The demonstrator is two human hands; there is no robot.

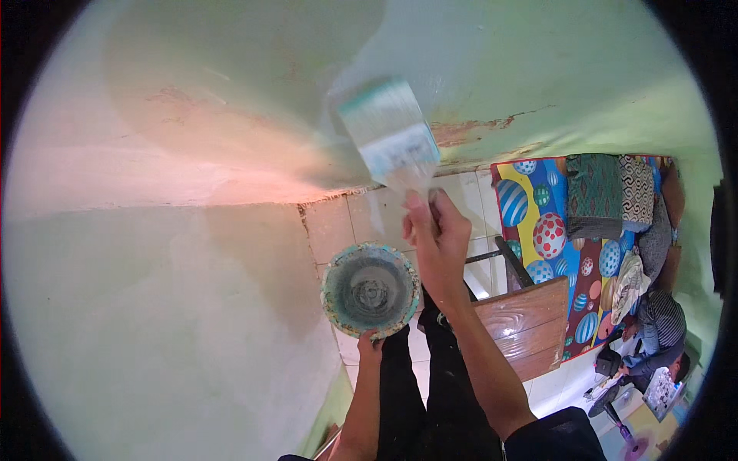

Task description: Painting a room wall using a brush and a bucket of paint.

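Note:
My right hand (442,242) is closed round the handle of a wide paintbrush (393,134), raised in front of the wall. The brush is slightly blurred, and its bristles look pale green-white; whether they touch the wall I cannot tell. Below it, a round bucket (333,301) with a paint-crusted rim hangs at my left side. My left hand (370,346) grips the bucket's near rim, its fingers partly hidden. Inside lies some grey-white liquid (371,290). The pale green wall (254,46) shows darker damp-looking patches and a brownish cracked strip (473,129).
A wooden bench (526,323) with a dark frame stands close at my right. Past it lies a colourful ball-patterned mattress (549,234) with folded cloths (596,196) on top. Another person (661,326) sits at the far right, near a fan (634,446). White tiles (377,219) cover the floor.

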